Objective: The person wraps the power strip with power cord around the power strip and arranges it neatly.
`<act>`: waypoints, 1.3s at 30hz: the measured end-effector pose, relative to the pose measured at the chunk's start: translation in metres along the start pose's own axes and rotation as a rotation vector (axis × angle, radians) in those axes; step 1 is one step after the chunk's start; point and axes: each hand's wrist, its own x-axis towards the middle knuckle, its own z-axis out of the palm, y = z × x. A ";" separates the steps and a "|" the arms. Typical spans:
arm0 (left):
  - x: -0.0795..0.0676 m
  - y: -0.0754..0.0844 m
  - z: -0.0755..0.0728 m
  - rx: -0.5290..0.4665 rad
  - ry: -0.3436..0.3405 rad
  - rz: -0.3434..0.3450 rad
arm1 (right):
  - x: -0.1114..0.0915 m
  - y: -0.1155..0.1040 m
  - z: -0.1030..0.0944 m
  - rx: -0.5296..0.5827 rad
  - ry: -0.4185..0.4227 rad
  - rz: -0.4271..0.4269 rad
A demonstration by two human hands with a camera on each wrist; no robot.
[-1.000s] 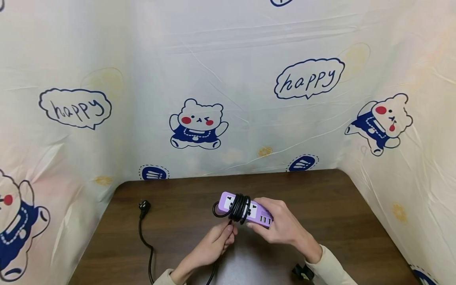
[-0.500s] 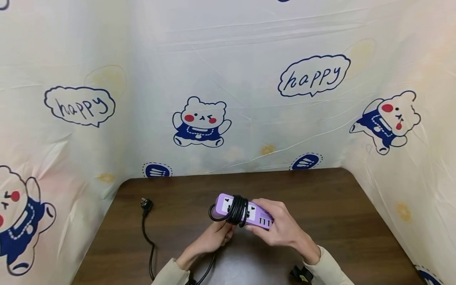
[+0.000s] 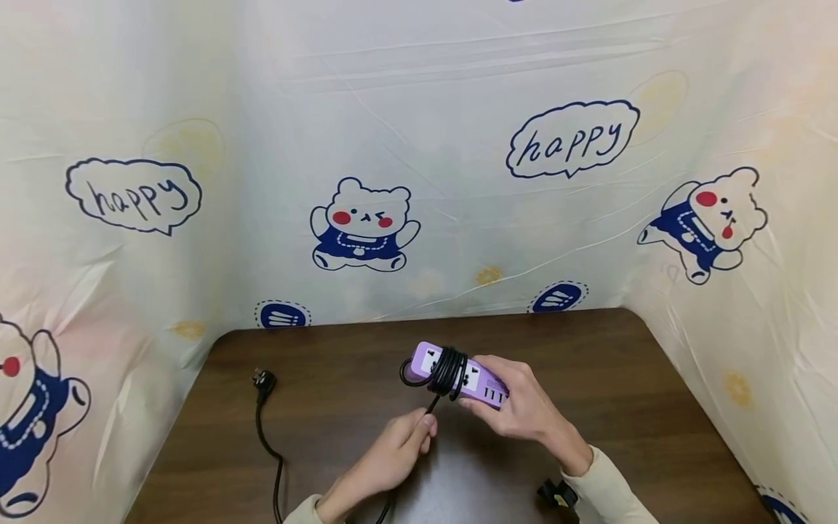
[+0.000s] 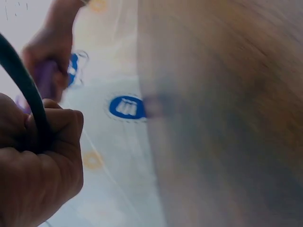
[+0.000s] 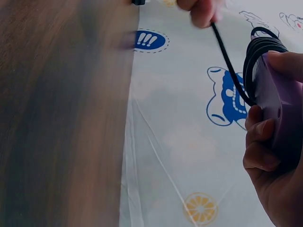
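Head view has one purple power strip [image 3: 483, 380] held up above the table [image 3: 628, 407], in the right hand [image 3: 520, 400], whose thumb and fingers grip its near end, the one with the USB slots. One black cord [image 3: 449, 372] is wrapped round the strip's middle, and just below that bundle the left hand [image 3: 396, 445] pinches the cord in curled fingers, a short straight length showing between hand and strip. To wrap well, I'd judge, the left hand should keep an even, gentle pull and lay each turn beside the last, while the right keeps the strip steady and its fingers clear of the turns. One loop [image 3: 415, 384] sticks out loosely past the bundle, on the side away from the right hand; drawing it snug would likely stop it slipping off. Counted up: two hands, two pale sleeves [image 3: 609, 484], one strip with three USB slots showing, one plug [image 3: 264, 380] lying well to the left of the left hand, and one small black thing [image 3: 556, 495] beside the right sleeve. The turns overlap too tightly to count fairly.
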 end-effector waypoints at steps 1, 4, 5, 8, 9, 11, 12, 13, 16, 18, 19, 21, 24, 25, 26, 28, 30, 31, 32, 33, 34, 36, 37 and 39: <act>-0.003 0.004 0.001 0.016 0.001 0.015 | 0.000 0.001 0.000 -0.001 0.000 0.009; -0.008 0.015 0.001 0.065 -0.011 0.060 | 0.000 0.005 -0.001 -0.018 0.014 0.040; -0.010 0.017 0.001 0.079 -0.017 0.069 | 0.001 0.006 -0.001 -0.027 0.020 0.051; -0.014 0.024 0.000 0.106 -0.028 0.073 | 0.001 0.009 -0.001 -0.054 0.030 0.068; -0.016 0.026 0.000 0.114 -0.029 0.068 | 0.001 0.009 -0.001 -0.063 0.029 0.067; -0.018 0.030 -0.001 0.127 -0.033 0.051 | 0.002 0.009 -0.002 -0.088 0.027 0.054; -0.019 0.032 -0.001 0.132 -0.040 0.045 | 0.003 0.009 -0.002 -0.102 0.029 0.051; -0.021 0.034 -0.001 0.141 -0.049 0.039 | 0.003 0.010 -0.002 -0.118 0.034 0.051; -0.026 0.041 -0.002 0.162 -0.087 0.011 | 0.004 0.011 -0.005 -0.169 0.059 0.056; -0.029 0.046 -0.005 0.151 -0.123 -0.020 | 0.004 0.012 -0.007 -0.195 0.067 0.071; -0.031 0.049 -0.006 0.148 -0.139 -0.035 | 0.004 0.013 -0.007 -0.206 0.069 0.075; -0.032 0.054 -0.010 0.137 -0.166 -0.059 | 0.003 0.013 -0.008 -0.222 0.063 0.080; -0.033 0.061 -0.016 0.169 -0.178 -0.039 | 0.002 0.013 -0.007 -0.243 0.061 0.074; -0.034 0.064 -0.018 0.198 -0.164 -0.011 | 0.001 0.013 -0.007 -0.249 0.063 0.068; -0.034 0.066 -0.020 0.225 -0.145 0.014 | 0.001 0.013 -0.007 -0.254 0.065 0.060; -0.033 0.071 -0.025 0.291 -0.087 0.080 | 0.001 0.012 -0.005 -0.263 0.065 0.044; -0.032 0.077 -0.030 0.336 -0.029 0.138 | 0.001 0.011 -0.004 -0.272 0.060 0.032; -0.031 0.080 -0.033 0.347 -0.010 0.159 | 0.001 0.011 -0.003 -0.271 0.056 0.028; -0.029 0.083 -0.035 0.356 0.003 0.179 | 0.002 0.011 -0.003 -0.271 0.052 0.026; -0.027 0.086 -0.037 0.369 0.015 0.204 | 0.002 0.010 -0.002 -0.271 0.047 0.025; -0.025 0.089 -0.038 0.375 0.020 0.223 | 0.002 0.009 -0.001 -0.272 0.042 0.023; -0.020 0.093 -0.042 0.384 0.021 0.241 | 0.002 0.009 0.001 -0.270 0.035 0.013; -0.017 0.095 -0.043 0.398 0.030 0.262 | 0.002 0.008 0.002 -0.271 0.031 0.007; -0.010 0.097 -0.046 0.422 0.049 0.283 | 0.001 0.008 0.004 -0.280 0.023 -0.008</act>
